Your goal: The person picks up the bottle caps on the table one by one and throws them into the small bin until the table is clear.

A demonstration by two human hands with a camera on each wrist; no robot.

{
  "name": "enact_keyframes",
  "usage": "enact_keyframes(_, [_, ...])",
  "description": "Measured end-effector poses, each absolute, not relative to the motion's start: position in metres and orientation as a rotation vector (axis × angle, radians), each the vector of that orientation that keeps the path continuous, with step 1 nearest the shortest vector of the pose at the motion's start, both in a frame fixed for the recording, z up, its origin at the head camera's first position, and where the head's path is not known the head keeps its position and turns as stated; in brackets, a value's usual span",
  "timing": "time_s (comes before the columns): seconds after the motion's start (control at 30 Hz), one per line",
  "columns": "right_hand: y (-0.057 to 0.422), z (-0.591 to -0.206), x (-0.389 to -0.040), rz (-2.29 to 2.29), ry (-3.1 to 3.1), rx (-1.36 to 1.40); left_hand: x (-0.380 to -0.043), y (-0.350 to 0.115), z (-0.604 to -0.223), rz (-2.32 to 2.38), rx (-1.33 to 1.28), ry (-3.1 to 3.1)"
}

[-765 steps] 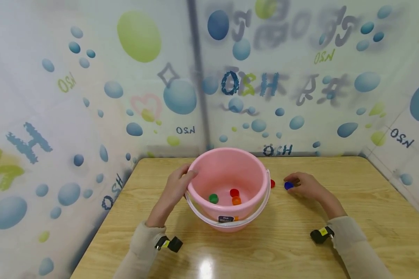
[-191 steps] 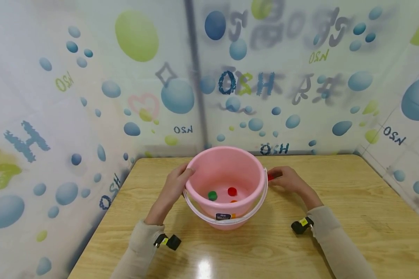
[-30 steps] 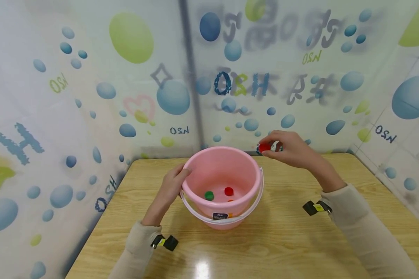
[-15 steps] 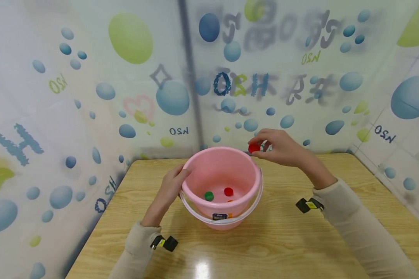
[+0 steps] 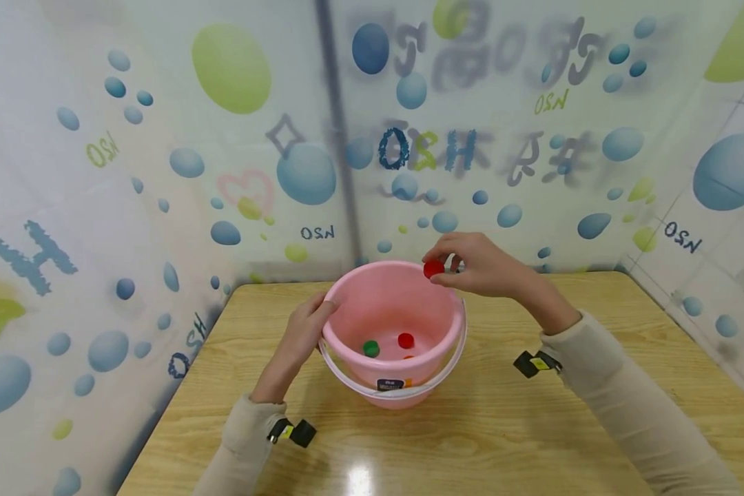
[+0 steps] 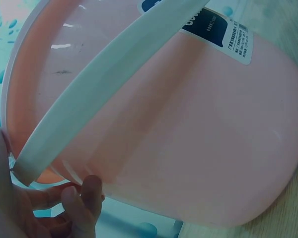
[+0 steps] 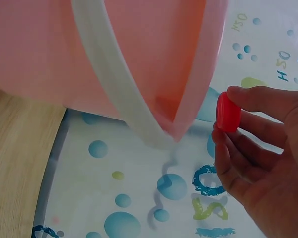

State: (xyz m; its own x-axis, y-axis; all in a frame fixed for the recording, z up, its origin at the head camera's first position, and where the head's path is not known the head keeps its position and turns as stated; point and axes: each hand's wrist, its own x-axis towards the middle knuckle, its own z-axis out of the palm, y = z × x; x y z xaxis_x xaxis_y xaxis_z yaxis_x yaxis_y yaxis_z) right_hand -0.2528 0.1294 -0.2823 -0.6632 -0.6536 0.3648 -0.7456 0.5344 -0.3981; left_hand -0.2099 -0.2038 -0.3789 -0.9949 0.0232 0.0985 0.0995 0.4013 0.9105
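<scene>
A pink bucket [image 5: 392,375] stands on the table, its white handle [image 5: 397,394] hanging down at the front. My left hand [image 5: 300,329] grips the left side of its rim, thumb over the edge; curled fingers show beneath the rim in the left wrist view. Above the back right of the rim, my right hand [image 5: 480,265] pinches a red bottle cap [image 7: 229,112] between thumb and fingers. A green cap [image 5: 371,348] and another red cap [image 5: 406,340] lie inside the bucket. Only a sliver of an orange cap [image 5: 408,357] shows behind the front rim.
The wooden table [image 5: 502,427] extends around the bucket, up to a patterned curtain [image 5: 502,124] at the back and sides. A dark label [image 5: 389,385] is stuck on the bucket's front. Each sleeve cuff carries a small black camera.
The right hand lifted the red cap from the table beside the bucket and moved left to the rim. The blue cap seen earlier on the table is no longer visible. The left hand stayed.
</scene>
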Motion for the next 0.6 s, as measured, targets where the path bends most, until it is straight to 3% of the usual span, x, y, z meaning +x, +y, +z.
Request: enact_keyframes(0.6, [0.102,-0.286,-0.25,0.792,-2.646,1.285,-0.21,-0.203,-0.379,-1.685,-0.109,-2.558])
